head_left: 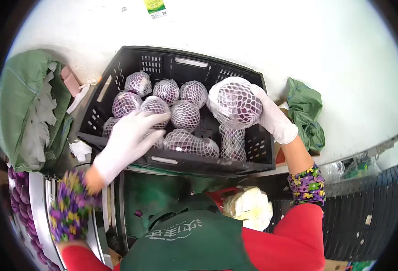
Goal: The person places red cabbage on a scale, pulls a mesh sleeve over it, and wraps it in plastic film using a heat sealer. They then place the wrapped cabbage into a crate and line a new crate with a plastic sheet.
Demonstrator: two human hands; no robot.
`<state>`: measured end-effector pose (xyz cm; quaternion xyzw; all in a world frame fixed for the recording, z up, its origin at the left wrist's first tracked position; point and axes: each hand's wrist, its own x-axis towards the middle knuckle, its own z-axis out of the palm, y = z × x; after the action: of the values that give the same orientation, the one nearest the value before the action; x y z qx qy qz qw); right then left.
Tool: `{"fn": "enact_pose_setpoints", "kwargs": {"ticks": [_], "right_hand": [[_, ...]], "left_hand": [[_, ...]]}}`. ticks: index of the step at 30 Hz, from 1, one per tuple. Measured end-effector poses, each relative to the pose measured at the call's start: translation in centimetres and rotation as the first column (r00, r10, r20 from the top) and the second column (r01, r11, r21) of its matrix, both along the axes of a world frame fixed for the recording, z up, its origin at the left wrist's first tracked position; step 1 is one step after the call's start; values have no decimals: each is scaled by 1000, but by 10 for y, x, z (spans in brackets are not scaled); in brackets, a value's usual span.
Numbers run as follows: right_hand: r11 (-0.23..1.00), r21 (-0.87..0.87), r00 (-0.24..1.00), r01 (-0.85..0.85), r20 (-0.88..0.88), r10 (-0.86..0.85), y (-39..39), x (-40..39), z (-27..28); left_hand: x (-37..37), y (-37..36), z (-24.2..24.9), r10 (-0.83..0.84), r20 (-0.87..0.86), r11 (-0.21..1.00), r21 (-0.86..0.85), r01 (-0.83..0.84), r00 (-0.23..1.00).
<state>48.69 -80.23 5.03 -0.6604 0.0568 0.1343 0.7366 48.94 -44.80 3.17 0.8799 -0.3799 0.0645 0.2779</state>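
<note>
We hold a large round purple vegetable [236, 103] in our gloved right hand [271, 116], which grips it from the right, above the far right part of the black crate [167, 65]. White foam netting covers the vegetable. Our left hand [129, 139], also in a white glove, is open with its fingers apart and slightly bent, reaching over the crate's near left side. Its fingertips overlap one of the netted vegetables [185, 114] below; we cannot tell whether they press on it. More of these lie side by side in the crate, mostly round, with longer ones at the near side. A green sack [16, 104] stands left of the crate, and a crumpled green bag [305, 103] lies to its right. Unwrapped purple vegetables [24, 194] lie at the near left, beyond a metal edge.
</note>
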Motion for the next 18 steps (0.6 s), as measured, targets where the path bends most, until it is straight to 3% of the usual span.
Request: {"fn": "enact_pose_setpoints", "kwargs": {"ticks": [1,2,4,5,8,10,11,12,14,16,17,18], "right_hand": [[997,-68,1000,-20,-22,18,-6,5,7],[997,-64,999,-32,-34,30,-15,18,-3],[900,-433,984,-48,133,116,-27,44,-28],[869,-491,978,-63,143,152,-23,49,-32],[520,-827,918,-211,14,396,-24,69,-80],[334,-918,865,-214,-20,501,-30,55,-76],[323,-941,878,-99,70,473,-38,46,-66],[391,-913,851,117,295,434,-49,36,-63],[252,-804,680,539,592,432,-82,31,-60],[278,-801,833,531,553,5,-105,11,-76],[124,-772,772,623,632,62,-120,11,-107],[113,-769,771,629,635,36,-120,6,-105]], "left_hand": [[35,-25,-23,-150,166,988,62,142,975],[58,-53,-35,-233,199,960,205,192,952],[97,-100,-79,-346,277,917,300,262,896],[115,-116,-106,-376,285,898,344,272,882],[133,-126,-123,-437,149,772,568,285,887],[137,-108,-114,-345,58,753,614,239,937],[134,-98,-102,-266,-30,792,564,236,964],[131,-85,-87,-182,-115,833,510,215,977],[131,-48,-72,-47,-484,962,214,170,874],[136,-20,-52,-35,-374,997,-75,7,927],[141,-9,-27,96,-195,995,-15,-100,976],[148,6,-9,210,2,978,15,-210,978]]}}
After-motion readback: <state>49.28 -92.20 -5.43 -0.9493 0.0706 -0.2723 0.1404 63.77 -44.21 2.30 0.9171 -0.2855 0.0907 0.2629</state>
